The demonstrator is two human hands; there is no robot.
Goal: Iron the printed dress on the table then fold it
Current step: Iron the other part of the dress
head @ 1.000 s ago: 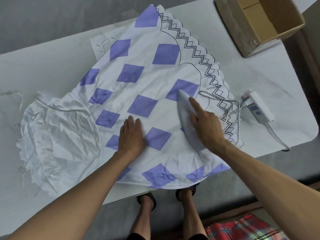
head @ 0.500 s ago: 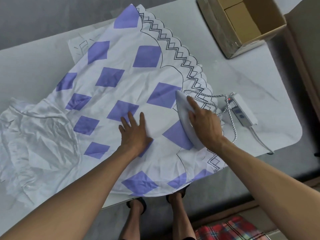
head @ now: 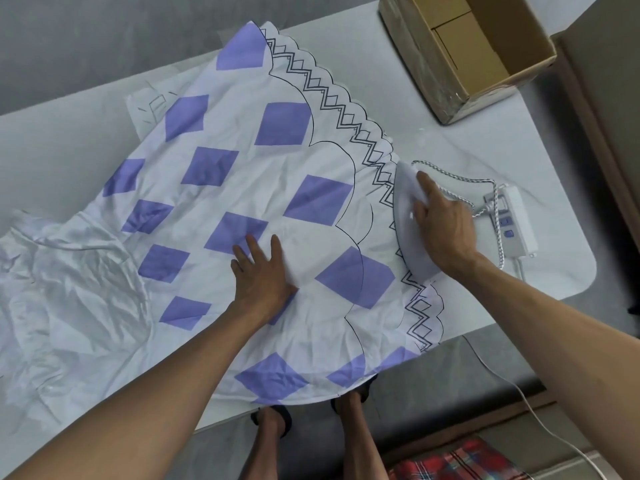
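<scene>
Head view: the printed dress (head: 277,188) lies spread on the white table (head: 450,143). Its skirt panel of purple diamonds faces up, the scalloped black zigzag hem runs along its right edge, and the crumpled white bodice end lies at its left. The near edge of the dress hangs over the table front.

The left hand (head: 263,275) lies palm-down near the middle of the dress, fingers straight and slightly spread, pressing the fabric. The iron (head: 407,216) sits sole-down on the hem at the right side of the dress, tip pointing away from the person. The right hand (head: 446,226) grips the top of the iron, fingers curled round it and forefinger laid forward.

Just right of the dress, a braided cord (head: 457,173) runs from the iron to a white power strip (head: 516,216) on the bare table. Beyond the far-right corner of the dress sits 1 open cardboard box (head: 460,46). Below the overhang of the dress, 2 feet (head: 273,417) in dark sandals stand on the floor.
</scene>
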